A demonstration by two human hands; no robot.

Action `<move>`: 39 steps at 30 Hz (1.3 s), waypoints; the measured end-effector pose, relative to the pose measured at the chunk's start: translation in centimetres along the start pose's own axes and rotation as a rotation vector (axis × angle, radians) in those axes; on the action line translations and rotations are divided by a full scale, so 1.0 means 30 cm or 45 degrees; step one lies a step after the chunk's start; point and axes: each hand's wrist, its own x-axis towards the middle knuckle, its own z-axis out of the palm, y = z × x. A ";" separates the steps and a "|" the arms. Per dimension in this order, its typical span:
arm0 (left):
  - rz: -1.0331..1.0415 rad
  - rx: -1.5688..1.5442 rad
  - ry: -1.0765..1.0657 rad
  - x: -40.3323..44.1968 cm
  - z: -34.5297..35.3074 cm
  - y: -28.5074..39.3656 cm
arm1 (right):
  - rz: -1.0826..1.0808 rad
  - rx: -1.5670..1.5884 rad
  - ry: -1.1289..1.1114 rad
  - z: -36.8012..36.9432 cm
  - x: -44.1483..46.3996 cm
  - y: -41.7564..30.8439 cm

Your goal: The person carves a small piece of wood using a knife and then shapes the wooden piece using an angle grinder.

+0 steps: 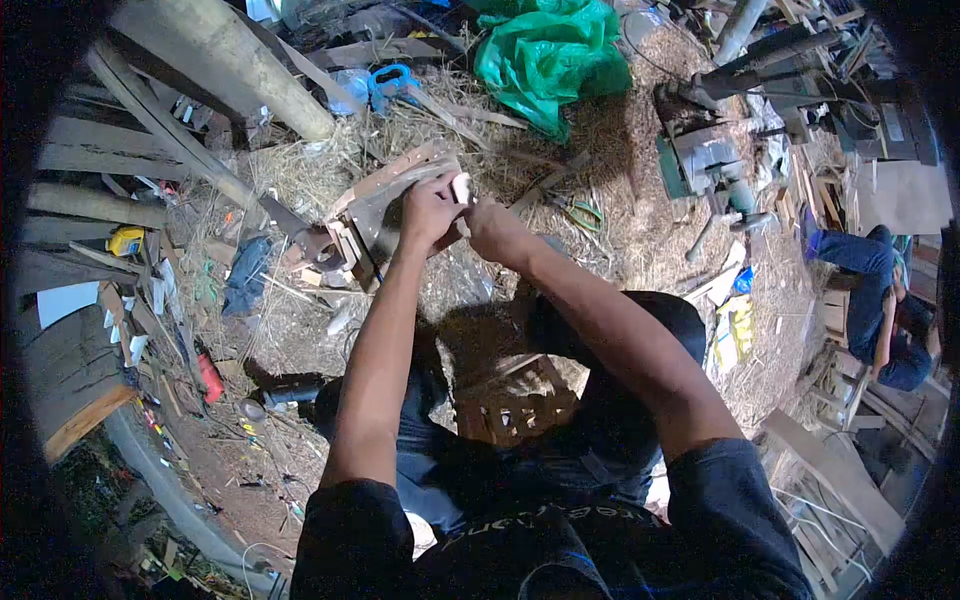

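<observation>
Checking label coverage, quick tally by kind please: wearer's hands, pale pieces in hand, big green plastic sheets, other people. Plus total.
Wearer's hands, left hand and right hand: 2
Pale piece in hand: 1
Big green plastic sheet: 1
Other person, at the right edge: 1
Total: 5

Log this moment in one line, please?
left hand: at small pale wooden-looking piece; right hand: beside it, grip unclear; ahead: crumpled green plastic sheet

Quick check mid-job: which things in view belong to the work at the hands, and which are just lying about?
Seemingly in use:
pale piece, probably wood, in the left hand
right hand, beside it
wooden stand beneath

Apparently lying about:
green plastic sheet
dark blue cloth
</observation>
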 end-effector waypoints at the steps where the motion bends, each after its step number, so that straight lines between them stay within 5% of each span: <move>1: 0.046 -0.039 0.046 -0.010 0.010 -0.020 | -0.007 0.007 0.035 0.006 -0.021 0.001; 9: 0.071 -0.069 0.000 -0.017 -0.008 0.007 | 0.071 0.136 0.053 0.048 -0.036 -0.009; 13: 0.125 -0.135 0.036 -0.001 0.017 -0.002 | -0.166 -0.264 0.052 0.059 -0.013 0.027; 17: 0.171 -0.049 0.034 0.001 0.023 0.010 | 0.207 0.482 0.004 -0.002 -0.010 0.049; 19: 0.299 -0.135 0.134 -0.022 0.021 0.019 | 0.161 0.341 0.065 -0.064 -0.055 0.006; 22: 0.113 -0.339 0.123 -0.029 0.015 -0.010 | 0.202 0.195 0.144 -0.055 -0.075 0.003; 28: 0.048 0.033 0.233 -0.154 -0.189 0.068 | 0.090 0.130 0.229 -0.069 -0.126 -0.161; 29: 0.211 0.152 0.297 -0.163 -0.209 0.054 | 0.194 0.141 0.303 -0.017 -0.096 -0.176; 32: 0.091 0.257 0.233 -0.197 -0.251 0.060 | 0.098 0.020 0.157 -0.032 -0.110 -0.259; 39: 0.300 0.553 0.255 -0.190 -0.250 -0.024 | 0.108 -0.082 0.153 -0.030 -0.094 -0.313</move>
